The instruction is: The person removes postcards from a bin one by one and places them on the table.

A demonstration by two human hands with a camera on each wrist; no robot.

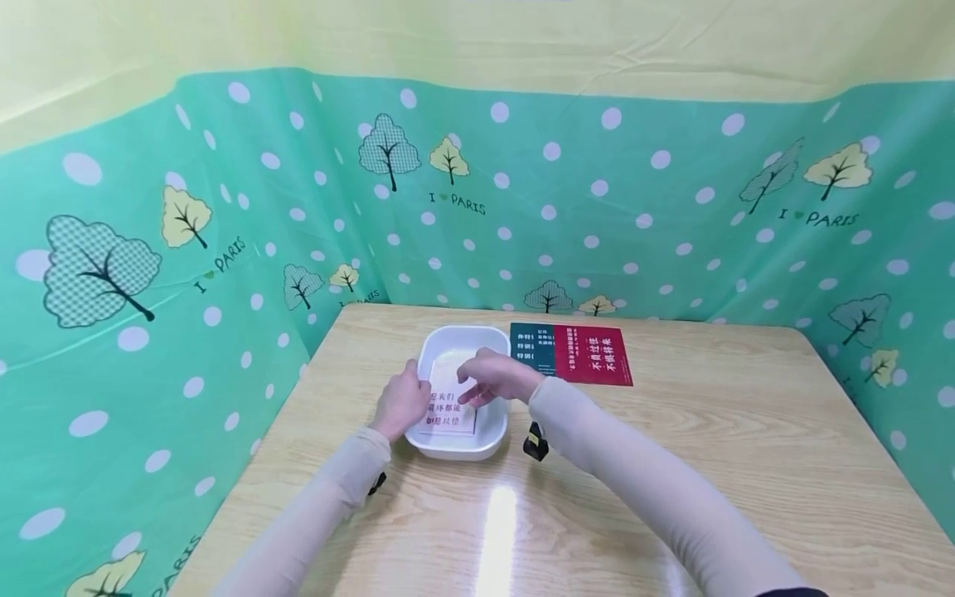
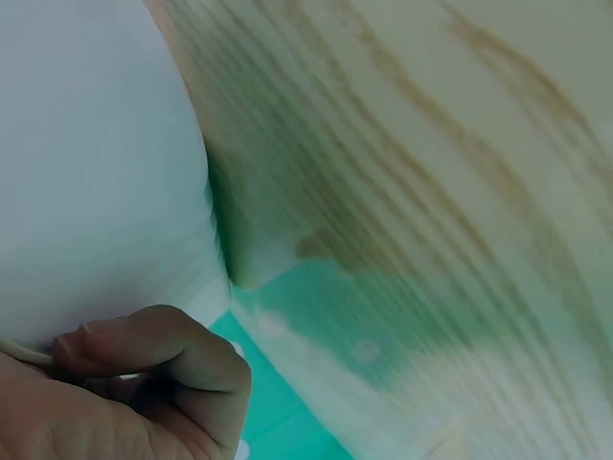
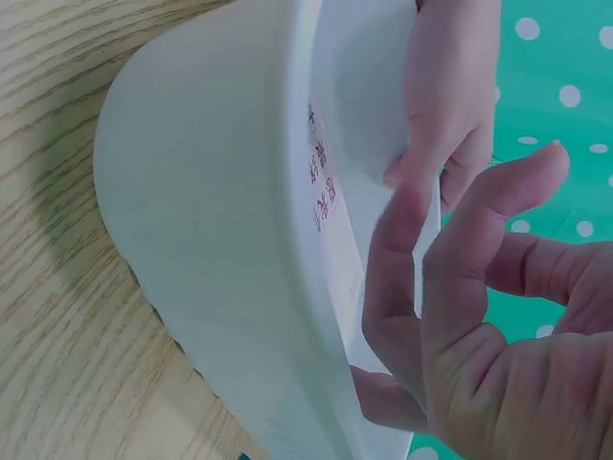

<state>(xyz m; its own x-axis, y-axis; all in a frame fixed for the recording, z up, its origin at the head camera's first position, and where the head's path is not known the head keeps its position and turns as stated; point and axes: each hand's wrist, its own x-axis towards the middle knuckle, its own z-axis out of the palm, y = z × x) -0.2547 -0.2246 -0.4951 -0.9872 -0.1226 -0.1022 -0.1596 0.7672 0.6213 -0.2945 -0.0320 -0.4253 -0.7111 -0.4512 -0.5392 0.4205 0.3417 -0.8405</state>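
A white plastic basin (image 1: 450, 453) stands on the table, and a pale card printed with red characters (image 1: 451, 421) lies inside it. My left hand (image 1: 403, 401) grips the basin's left rim; its curled fingers also show at the rim in the left wrist view, by the basin wall (image 2: 96, 172). Over the basin's right side hovers my right hand (image 1: 496, 378), its fingers loosely bent and apart. In the right wrist view nothing sits between the fingers of this hand (image 3: 479, 326), which are beside the near rim (image 3: 299, 192).
Right of the basin lie a dark teal printed card (image 1: 533, 358) and a red printed card (image 1: 597, 356), side by side on the wooden table (image 1: 716, 414). A green dotted curtain (image 1: 552, 207) encloses the table at the back and sides.
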